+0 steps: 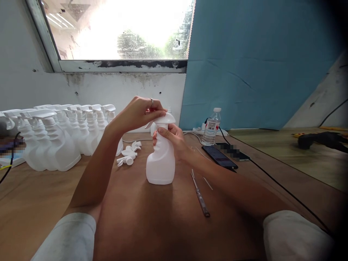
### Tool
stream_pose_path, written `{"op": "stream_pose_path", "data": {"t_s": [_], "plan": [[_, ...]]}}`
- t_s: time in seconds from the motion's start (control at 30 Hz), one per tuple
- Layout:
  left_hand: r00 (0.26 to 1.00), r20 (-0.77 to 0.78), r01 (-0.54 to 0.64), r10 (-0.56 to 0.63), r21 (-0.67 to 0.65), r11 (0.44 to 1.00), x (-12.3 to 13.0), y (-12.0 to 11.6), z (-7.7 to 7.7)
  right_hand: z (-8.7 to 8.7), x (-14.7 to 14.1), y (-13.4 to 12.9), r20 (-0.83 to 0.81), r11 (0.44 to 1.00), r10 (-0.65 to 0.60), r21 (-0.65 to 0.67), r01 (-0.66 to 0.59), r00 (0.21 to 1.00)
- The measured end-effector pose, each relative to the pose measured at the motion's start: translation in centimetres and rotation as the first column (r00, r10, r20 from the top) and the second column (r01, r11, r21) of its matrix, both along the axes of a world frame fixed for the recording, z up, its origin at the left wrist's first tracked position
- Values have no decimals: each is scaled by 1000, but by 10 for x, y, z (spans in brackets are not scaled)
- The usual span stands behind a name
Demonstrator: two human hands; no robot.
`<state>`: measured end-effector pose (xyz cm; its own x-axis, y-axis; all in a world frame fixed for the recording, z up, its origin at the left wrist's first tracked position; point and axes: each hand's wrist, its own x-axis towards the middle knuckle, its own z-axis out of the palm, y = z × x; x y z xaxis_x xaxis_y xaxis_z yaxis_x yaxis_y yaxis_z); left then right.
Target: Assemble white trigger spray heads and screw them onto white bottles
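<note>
A white spray bottle [161, 163] stands upright on the brown table in front of me. My right hand [174, 137] is wrapped round its neck from the right. From above, my left hand [148, 110], with a ring on one finger, grips the white trigger sprayer head [170, 119] on top of the bottle. The trigger points to the left. Whether the head is fully seated on the neck, I cannot tell. Several loose white sprayer parts [127, 156] lie just left of the bottle.
Several white spray bottles [65, 148] stand grouped at the left. A screwdriver-like tool [200, 199] and a thin rod [208, 183] lie right of the bottle. Further right are two phones [219, 156], cables and a clear water bottle [211, 128]. A window [122, 32] is behind.
</note>
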<state>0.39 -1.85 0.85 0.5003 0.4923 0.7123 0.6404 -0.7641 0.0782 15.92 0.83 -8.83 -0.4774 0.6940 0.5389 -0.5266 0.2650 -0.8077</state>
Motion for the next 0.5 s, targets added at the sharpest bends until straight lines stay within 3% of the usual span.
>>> {"op": "stream_pose_path", "data": {"t_s": [0.27, 0.5], "plan": [[999, 37, 20, -18, -38, 999, -1, 3, -1, 1, 4, 4, 16, 994, 76, -75, -75, 997], [998, 51, 38, -36, -37, 999, -1, 5, -1, 13, 13, 25, 187, 935, 354, -106, -340, 916]]}}
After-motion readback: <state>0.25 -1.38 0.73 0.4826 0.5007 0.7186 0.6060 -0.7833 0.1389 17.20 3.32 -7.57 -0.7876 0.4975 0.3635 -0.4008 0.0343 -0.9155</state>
